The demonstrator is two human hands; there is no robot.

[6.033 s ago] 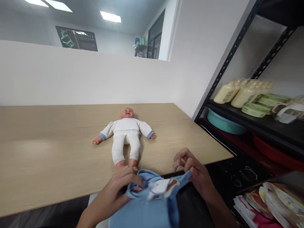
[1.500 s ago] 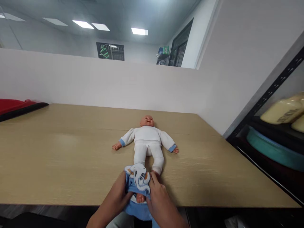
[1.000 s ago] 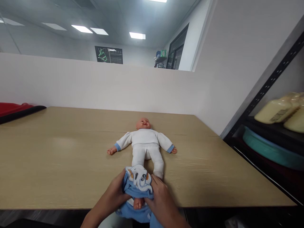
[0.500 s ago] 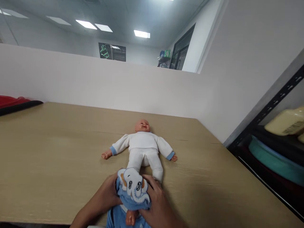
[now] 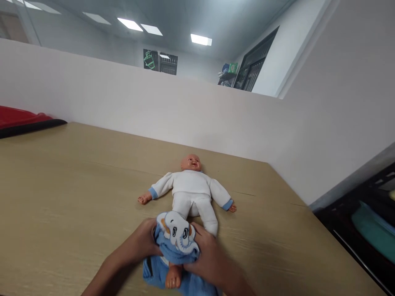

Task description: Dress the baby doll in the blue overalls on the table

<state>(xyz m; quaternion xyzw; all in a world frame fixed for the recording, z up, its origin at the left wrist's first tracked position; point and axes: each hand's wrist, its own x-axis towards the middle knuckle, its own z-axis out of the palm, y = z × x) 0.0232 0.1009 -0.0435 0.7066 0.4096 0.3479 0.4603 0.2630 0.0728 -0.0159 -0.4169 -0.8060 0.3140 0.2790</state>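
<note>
At the lower centre of the frame, both hands hold a blue garment (image 5: 177,255) bunched up between them. The left hand (image 5: 148,237) grips its left edge, fingers curled behind the cloth; the right hand (image 5: 206,255) grips the opposite edge, thumb towards the bottom. A white elephant face (image 5: 179,233) with orange-brown ears shows on the gathered part, and more of the blue cloth spreads below it along the bottom edge.

A doll (image 5: 191,181) in white clothes with blue cuffs lies on its back on the bench (image 5: 77,197), head towards the middle of the frame, arms spread. Its leg nearer the left of the frame runs into the garment, and the bare foot (image 5: 173,276) pokes out underneath. The other leg ends beside the right hand, its foot hidden.

A red item (image 5: 18,117) sits at far left, a teal basin (image 5: 373,230) at lower right.
</note>
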